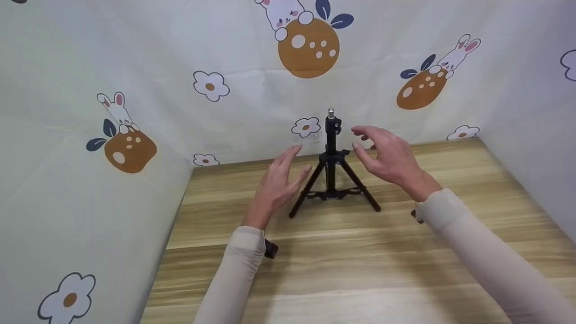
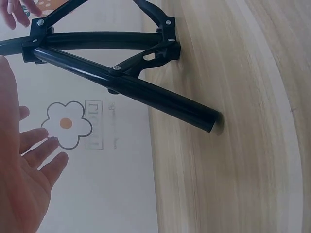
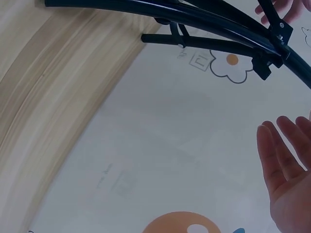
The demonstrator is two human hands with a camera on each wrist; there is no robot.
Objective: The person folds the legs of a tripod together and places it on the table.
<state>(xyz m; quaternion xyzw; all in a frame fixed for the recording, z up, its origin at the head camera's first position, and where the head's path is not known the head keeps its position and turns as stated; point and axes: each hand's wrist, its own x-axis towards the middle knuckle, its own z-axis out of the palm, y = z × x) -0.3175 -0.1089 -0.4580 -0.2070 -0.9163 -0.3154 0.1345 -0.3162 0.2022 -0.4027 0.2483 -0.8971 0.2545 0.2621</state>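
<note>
A small black tripod stand (image 1: 331, 173) stands upright on the wooden table with its legs spread and a silver stud on top. To its left is my left hand (image 1: 278, 184), fingers extended and thumb apart, holding nothing. My right hand (image 1: 390, 155) is raised on the other side near the upper column, its fingers loosely bent and apart from the stand. The left wrist view shows one leg of the tripod stand (image 2: 165, 104) resting on the wood, beside the left palm (image 2: 29, 179). In the right wrist view the right hand (image 3: 289, 179) is below the stand's column (image 3: 296, 65).
The wooden table (image 1: 342, 270) meets a pale fabric backdrop (image 1: 243, 117) printed with rabbits, oranges and flowers just behind the stand. Fabric walls also rise at left and right. A small black device (image 1: 271, 249) sits at the left wrist, another (image 1: 417, 216) at the right.
</note>
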